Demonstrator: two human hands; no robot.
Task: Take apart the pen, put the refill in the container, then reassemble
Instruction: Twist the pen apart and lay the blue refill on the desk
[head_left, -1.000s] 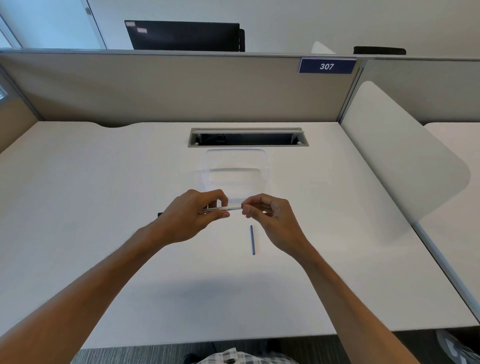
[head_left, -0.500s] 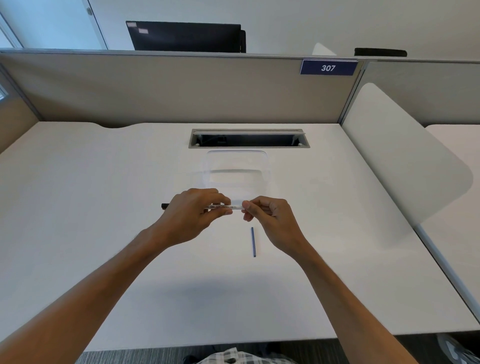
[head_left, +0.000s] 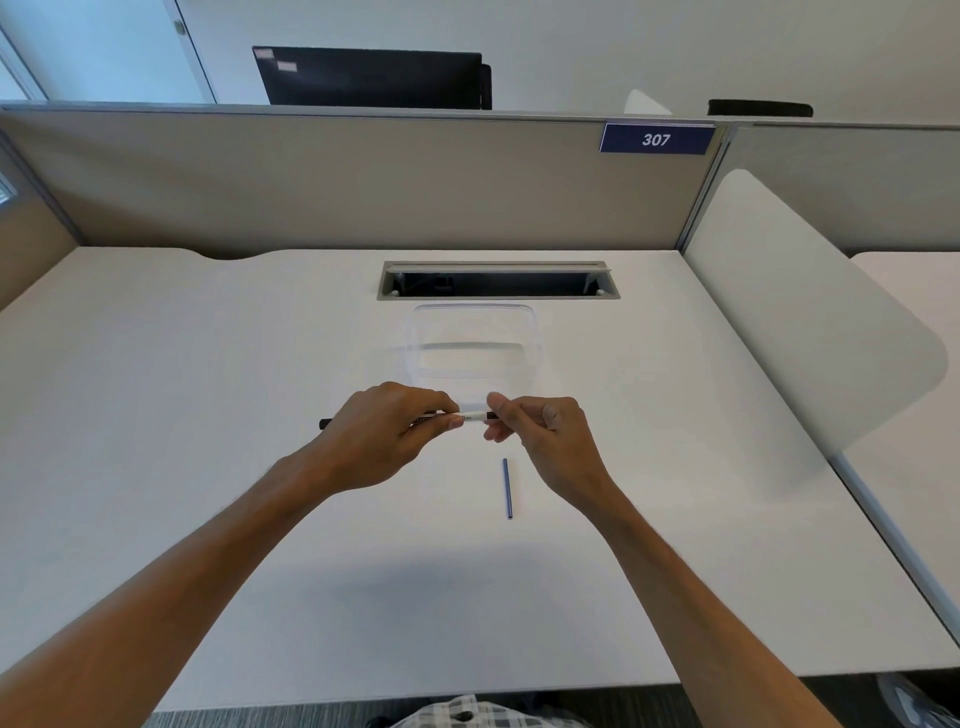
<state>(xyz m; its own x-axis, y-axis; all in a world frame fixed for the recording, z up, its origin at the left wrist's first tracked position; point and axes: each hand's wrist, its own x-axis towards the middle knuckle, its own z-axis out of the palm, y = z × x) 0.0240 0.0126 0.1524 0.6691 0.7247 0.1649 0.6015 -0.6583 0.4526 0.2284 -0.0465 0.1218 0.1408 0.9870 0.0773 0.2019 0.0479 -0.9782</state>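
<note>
**Both hands on the pen, the refill lying on the desk**

We hold the slim pen with a white barrel and a black end (head_left: 470, 415) level above the desk, just in front of the clear plastic container with rounded corners (head_left: 474, 347). Our left hand (head_left: 382, 434) is curled around the black part of the pen, and its dark tip shows out past the hand on the left side. Our right hand (head_left: 540, 426) pinches the other end between thumb and fingers. We judge that this two-sided grip lets one hand keep the barrel fixed while the other twists or pulls, either to open the pen or to close it; which of the two we cannot tell.

The thin blue refill (head_left: 507, 488) lies on the desk near our right wrist and touches neither hand. It is not in the container, so this step looks not yet done.

The white desk (head_left: 208, 389) has a cable slot (head_left: 498, 280) just behind the container. Beige partition panels (head_left: 337, 182) close the desk, with a blue sign "307" (head_left: 657, 139), and a dark monitor (head_left: 371, 78) stands behind them.
</note>
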